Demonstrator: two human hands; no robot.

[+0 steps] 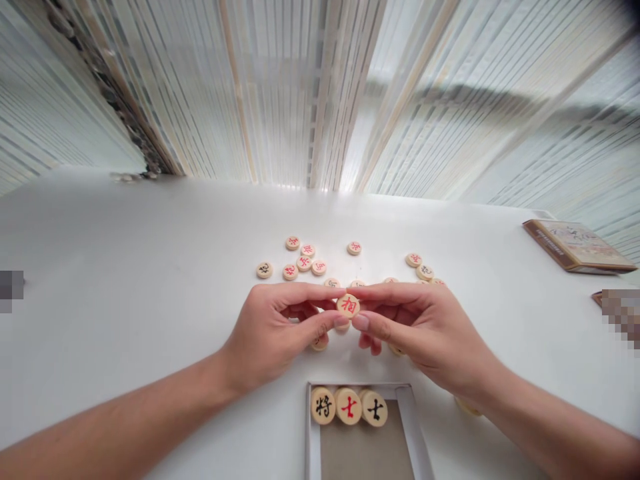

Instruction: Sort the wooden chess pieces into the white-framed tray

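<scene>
Between the fingertips of both hands is a round wooden xiangqi piece (348, 305) with a red character, its face turned toward me. My left hand (280, 327) pinches it from the left with thumb and forefinger. From the right, my right hand (415, 327) grips it the same way. Just below the hands lies an open box tray (365, 447) with a grey-brown bottom. Along its far edge stand a black-lettered piece (323, 406), a red-lettered piece (349, 406) and another black-lettered piece (374, 408). Several pieces behind the hands are partly hidden.
Loose pieces (304, 263) with red or black characters are scattered beyond my hands on the white table (150, 267). A flat printed box (580, 245) lies at the far right. Striped string curtains (280, 87) hang behind the table. My right forearm partly covers another piece (469, 407).
</scene>
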